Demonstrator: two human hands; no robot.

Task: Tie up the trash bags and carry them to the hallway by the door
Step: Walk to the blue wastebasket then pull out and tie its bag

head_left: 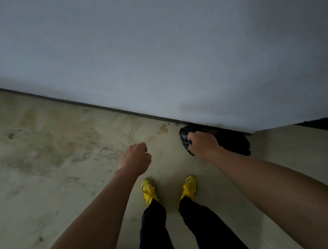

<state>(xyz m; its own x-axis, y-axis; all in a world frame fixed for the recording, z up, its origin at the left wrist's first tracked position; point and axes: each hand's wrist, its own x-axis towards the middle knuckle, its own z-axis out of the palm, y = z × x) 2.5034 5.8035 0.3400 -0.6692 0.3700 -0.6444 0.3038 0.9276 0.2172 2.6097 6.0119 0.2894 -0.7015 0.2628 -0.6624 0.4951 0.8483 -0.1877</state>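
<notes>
No words, labels or brand marks can be read anywhere; the light is dim and the picture is a bit soft.

A black trash bag point(233, 142) sits low by the foot of the pale wall point(156, 58), right where the wall meets the floor point(57, 157). The right hand point(202, 144) is on the left end of the bag. Its fingers point(190, 140) curl down into the shiny, crinkled plastic and seem to be gripping a bunch of it. The back of the hand covers the spot, so it is hard to tell how tight the hold is or if there is a knot under it. Most of the bag sticks out past the hand to the right and is very dark, so its shape is hard to make out.

The left hand point(135, 156) hangs in the air to the left of the bag, well apart from it. Its fingers are curled in like a loose fist, and nothing can be seen in it.

Below the hands are two yellow shoes point(150, 190) with yellow laces and dark trouser legs point(154, 228), standing on the pale, stained floor. Both arms are cut off at the bottom edge of the picture. A dark strip runs along the bottom of the wall.
</notes>
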